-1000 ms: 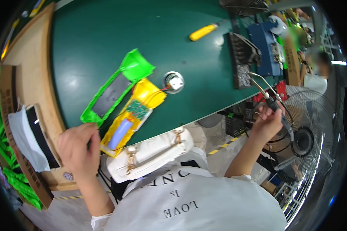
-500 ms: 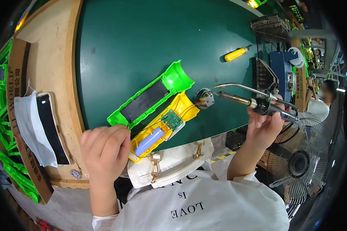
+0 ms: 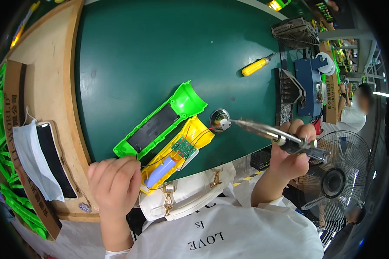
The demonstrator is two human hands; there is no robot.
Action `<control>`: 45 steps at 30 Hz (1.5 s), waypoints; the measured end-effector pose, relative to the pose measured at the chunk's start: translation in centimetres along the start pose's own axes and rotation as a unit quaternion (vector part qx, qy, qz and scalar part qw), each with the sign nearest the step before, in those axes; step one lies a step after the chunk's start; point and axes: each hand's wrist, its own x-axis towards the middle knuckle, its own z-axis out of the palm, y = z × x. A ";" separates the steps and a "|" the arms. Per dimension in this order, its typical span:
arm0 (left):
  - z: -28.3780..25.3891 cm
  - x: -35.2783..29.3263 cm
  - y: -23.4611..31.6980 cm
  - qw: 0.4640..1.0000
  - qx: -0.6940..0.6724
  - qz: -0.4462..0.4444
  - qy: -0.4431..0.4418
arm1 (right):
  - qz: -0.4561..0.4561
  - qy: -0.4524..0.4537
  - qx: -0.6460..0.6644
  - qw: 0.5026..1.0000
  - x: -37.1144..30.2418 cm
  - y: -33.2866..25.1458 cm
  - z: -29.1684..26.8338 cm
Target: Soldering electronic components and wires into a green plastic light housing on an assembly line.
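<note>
My right hand (image 3: 289, 157) grips a soldering iron (image 3: 294, 146) with a metal feed tube alongside it. The iron's tip is at the small metal plate on a round silver lamp piece (image 3: 219, 117); contact is hard to make out. Red and dark wires run from that piece into a yellow plastic shell (image 3: 199, 131), which holds a green circuit board (image 3: 183, 147) and a blue-purple battery cell (image 3: 160, 172). My left hand (image 3: 114, 183) is closed in a pinch on a thin dark wire (image 3: 138, 152) beside the green shell (image 3: 153, 125) with its black panel.
A yellow-handled screwdriver (image 3: 255, 67) lies farther back. To the right stand a black holder (image 3: 293, 88), a blue machine (image 3: 306, 82) and a fan (image 3: 333, 181). A wooden tray (image 3: 69, 86) with a phone (image 3: 58, 159) and face mask (image 3: 35, 159) is left; a white bag (image 3: 190, 194) sits at the front edge.
The view has shifted, moving the whole scene slightly left and down. The soldering iron has turned flatter, its tip lower against the lamp piece's plate. My left hand keeps its pinch.
</note>
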 end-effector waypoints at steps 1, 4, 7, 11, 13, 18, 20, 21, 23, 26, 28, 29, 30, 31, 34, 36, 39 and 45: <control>-0.1 0.1 0.1 1.000 -0.005 -0.006 -0.001 | -0.015 -0.013 0.010 1.000 0.0 0.0 0.1; -0.1 0.1 0.2 1.000 -0.009 -0.009 0.000 | -0.033 -0.053 0.042 0.997 0.0 -0.1 0.0; -0.2 0.0 0.2 1.000 -0.010 -0.008 0.003 | -0.043 -0.064 0.064 0.995 -0.2 0.1 -0.1; -0.2 0.1 0.2 1.000 -0.012 -0.008 0.001 | -0.045 -0.073 0.062 0.994 -0.3 -0.1 -0.3; -0.1 0.1 0.2 1.000 -0.015 -0.008 -0.001 | -0.049 -0.069 0.061 0.995 -0.5 -0.1 -0.6; -0.1 0.1 0.2 1.000 -0.018 -0.008 -0.013 | -0.037 0.175 0.005 0.984 -2.5 -0.8 -3.2; -0.3 -0.1 -0.1 1.000 0.009 -0.001 -0.002 | -0.073 0.191 -0.011 0.979 -3.3 -1.2 -6.3; -0.4 -0.1 -0.1 1.000 0.012 -0.001 -0.005 | -0.063 0.231 -0.013 0.971 -3.8 -1.8 -7.7; -0.3 -0.3 0.1 1.000 0.021 0.004 0.003 | -0.039 0.323 -0.083 0.942 -4.8 -3.0 -10.4; -0.4 -0.4 0.0 0.999 0.045 0.018 0.013 | -0.021 0.375 -0.118 0.919 -6.6 -4.5 -12.7; -0.3 -0.3 0.1 0.998 0.056 0.028 0.022 | -0.023 0.391 -0.117 0.912 -7.2 -4.8 -12.5; -0.3 -0.3 0.1 0.998 0.059 0.032 0.021 | -0.017 0.350 -0.115 0.929 -7.3 -4.9 -12.6; -0.2 -0.2 0.1 0.997 0.059 0.033 0.024 | -0.011 0.308 -0.112 0.945 -7.4 -4.8 -12.7; -0.2 -0.2 0.1 0.997 0.060 0.034 0.027 | -0.012 0.297 -0.114 0.948 -7.2 -4.6 -12.4; 0.0 -0.2 0.2 0.997 0.058 0.037 0.024 | -0.016 0.315 -0.110 0.943 -6.6 -4.0 -11.0; 0.0 -0.2 0.2 0.996 0.071 0.041 0.030 | -0.020 0.301 -0.090 0.949 -6.1 -3.8 -10.4; 0.1 -0.2 0.3 0.997 0.069 0.035 0.023 | -0.031 0.258 -0.092 0.961 -5.1 -3.5 -9.3; 0.0 -0.3 0.6 0.999 0.041 -0.006 0.014 | -0.037 0.147 -0.127 0.980 -0.8 -2.6 -3.2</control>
